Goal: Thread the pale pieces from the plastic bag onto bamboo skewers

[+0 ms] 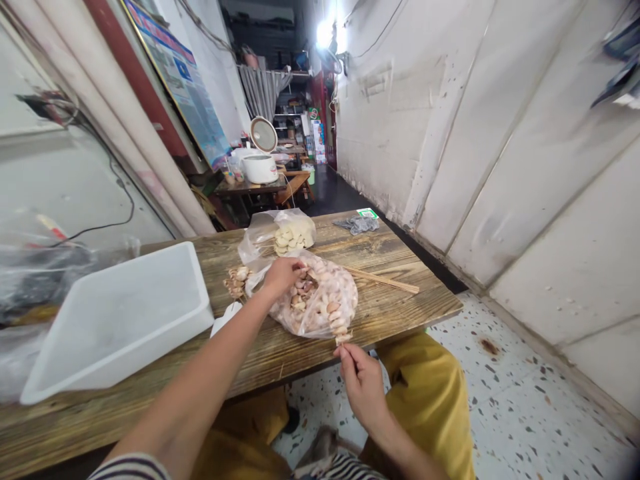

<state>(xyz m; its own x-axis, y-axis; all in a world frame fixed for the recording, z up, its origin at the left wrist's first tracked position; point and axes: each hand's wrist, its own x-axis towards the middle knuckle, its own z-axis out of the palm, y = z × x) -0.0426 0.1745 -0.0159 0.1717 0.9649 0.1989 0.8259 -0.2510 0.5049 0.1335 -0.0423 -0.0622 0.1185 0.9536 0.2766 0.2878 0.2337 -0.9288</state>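
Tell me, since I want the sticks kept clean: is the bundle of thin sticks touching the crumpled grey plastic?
Apart. The head view shows wooden tabletop between the bundle of thin sticks and the crumpled grey plastic.

Found room on table (387, 251) between sticks (385, 279) and grey plastic (361, 225). Met garlic bag (317, 317) at centre, white tray (135, 307) left.

We find a brown wooden table (400, 250) with visible grain crossing the frame. On it, we record a white rectangular tray (135, 313) at left; a clear bag of garlic cloves (323, 321) at centre; above it, a clear bag of pale slices (257, 235); garlic pieces (236, 281) just left of centre; thin wooden sticks (387, 281) right of centre; and, near the far edge, crumpled grey plastic (362, 225) beside a green-and-white card (367, 213).
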